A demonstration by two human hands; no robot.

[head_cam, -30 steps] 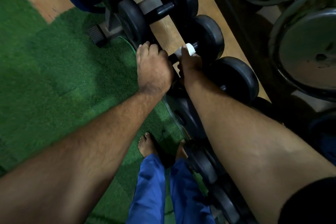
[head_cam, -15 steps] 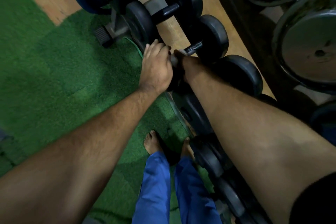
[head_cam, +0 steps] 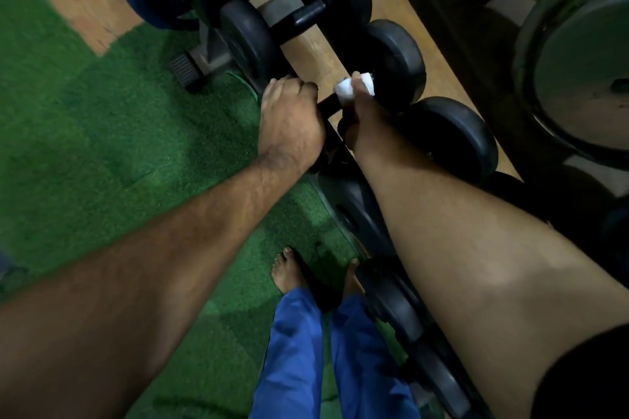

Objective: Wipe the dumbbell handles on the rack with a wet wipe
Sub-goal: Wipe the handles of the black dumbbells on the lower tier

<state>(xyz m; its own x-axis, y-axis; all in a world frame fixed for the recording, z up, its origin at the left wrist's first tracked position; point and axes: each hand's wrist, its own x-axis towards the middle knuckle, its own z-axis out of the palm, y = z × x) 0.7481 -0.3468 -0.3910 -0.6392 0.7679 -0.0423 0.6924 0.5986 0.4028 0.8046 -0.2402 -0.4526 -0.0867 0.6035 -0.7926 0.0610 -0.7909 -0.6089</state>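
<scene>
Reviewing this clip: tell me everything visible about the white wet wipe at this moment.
The wet wipe is a small white wad, folded or bunched, looking like soft damp cloth or paper. The right hand pinches it against the dark handle of one racked dumbbell, near that dumbbell's far weight head. Only two white patches show, either side of a finger; the rest is hidden. The left hand does not touch it.

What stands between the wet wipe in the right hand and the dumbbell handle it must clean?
Nothing visible. The right hand already presses the wet wipe onto the dumbbell handle. The left hand grips the near weight beside it, not in the path.
</scene>
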